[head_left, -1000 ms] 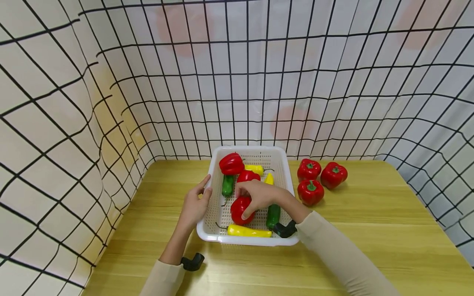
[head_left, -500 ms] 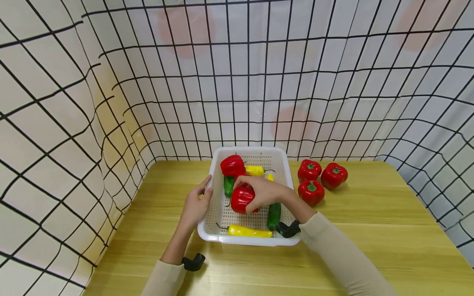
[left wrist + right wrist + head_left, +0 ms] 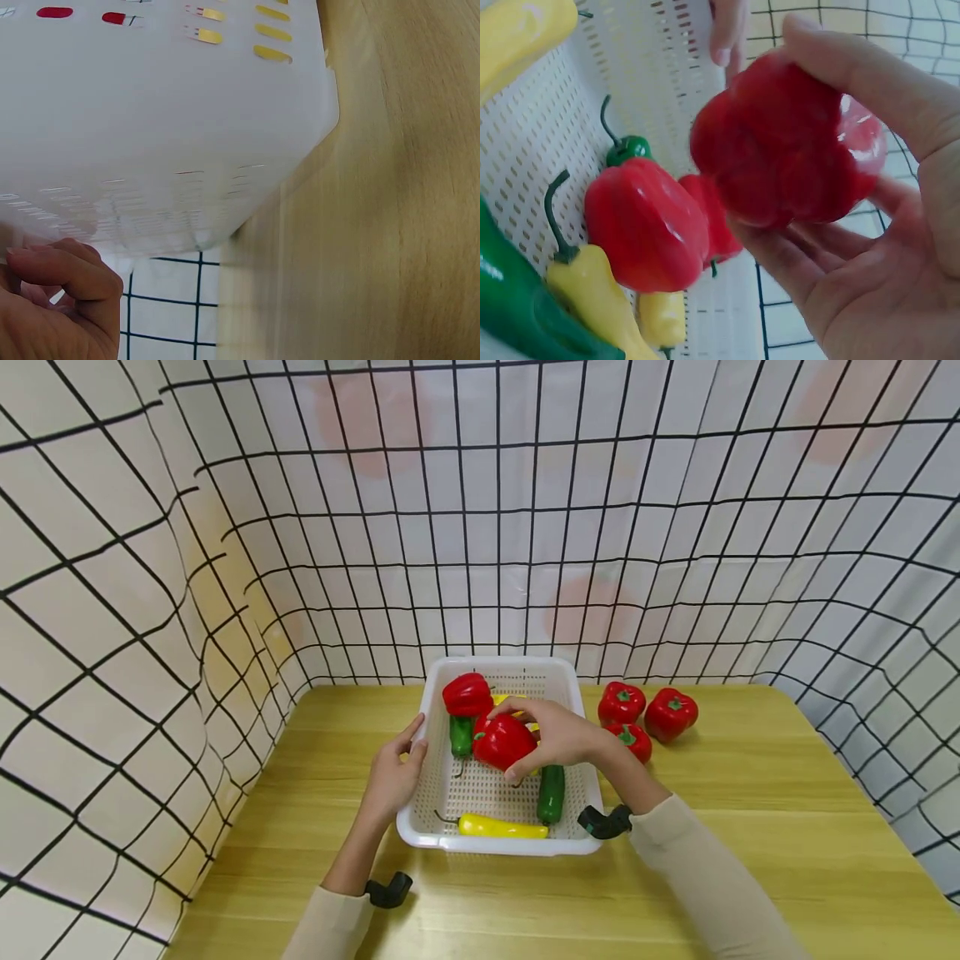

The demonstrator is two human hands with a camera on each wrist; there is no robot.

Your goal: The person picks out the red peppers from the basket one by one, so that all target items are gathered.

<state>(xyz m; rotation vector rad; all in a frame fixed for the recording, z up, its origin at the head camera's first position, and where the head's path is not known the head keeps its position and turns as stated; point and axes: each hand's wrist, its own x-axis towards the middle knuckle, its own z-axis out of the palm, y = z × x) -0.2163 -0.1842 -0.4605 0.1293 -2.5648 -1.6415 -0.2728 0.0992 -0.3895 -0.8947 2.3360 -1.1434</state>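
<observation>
My right hand [image 3: 558, 735] grips a red bell pepper [image 3: 501, 743] between thumb and fingers, raised over the white perforated basket [image 3: 408, 814]. In the right wrist view the held pepper fills the hand, bottom side towards the camera. My left hand [image 3: 395, 777] holds the basket's left rim, its thumb tip overlapping the edge. Inside the basket, another red bell pepper [image 3: 646, 225] lies close by, mostly hidden behind the held one in the head view. A further red pepper [image 3: 467, 695] lies at the back left, with a green pepper [image 3: 461, 737] in front of it.
A long yellow pepper [image 3: 502, 827] lies along the basket's front and a dark green one [image 3: 551, 795] at its right. Several red bell peppers [image 3: 671, 714] stand on the wooden table [image 3: 750, 827] right of the basket. A black-gridded white cloth [image 3: 510, 535] rises behind.
My right hand has taken the red bell pepper from the basket's front middle, moving it up and back to the right, and tilting it. The left hand stays at the rim.
</observation>
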